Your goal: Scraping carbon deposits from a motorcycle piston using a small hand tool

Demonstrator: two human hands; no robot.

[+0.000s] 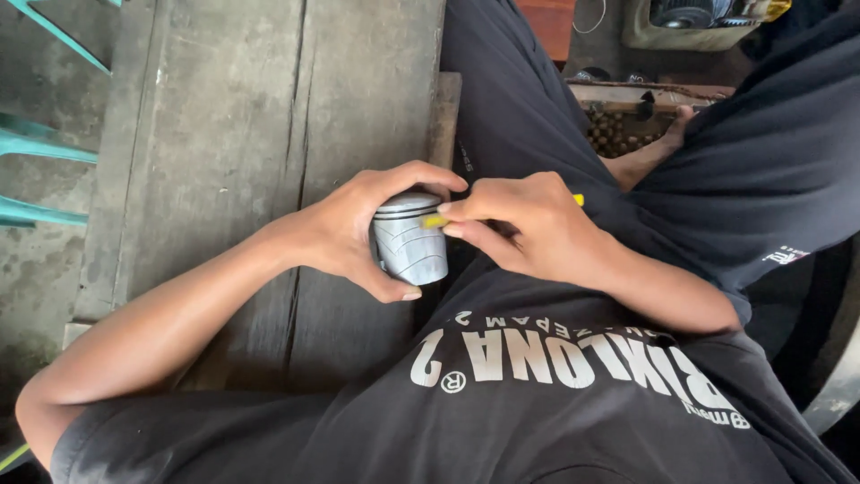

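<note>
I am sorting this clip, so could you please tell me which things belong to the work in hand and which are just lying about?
In hand:
- grey metal piston, held by the left hand
- yellow tool, pinched in the right hand against the piston

Lying about:
- wooden bench
- teal chair
- crate of rusty parts

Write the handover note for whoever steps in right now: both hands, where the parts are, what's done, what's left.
Left hand: wrapped around a grey metal piston, holding it over the lap beside the wooden bench.
Right hand: pinching a thin yellow tool, its tip against the top groove of the piston.
Done: piston is off the bench and gripped, tool is at the groove. Whether any groove has been worked already cannot be told.
Left: the grooves and scored side wall show no clear change. A box of small dark parts sits on the floor ahead, untouched.
</note>
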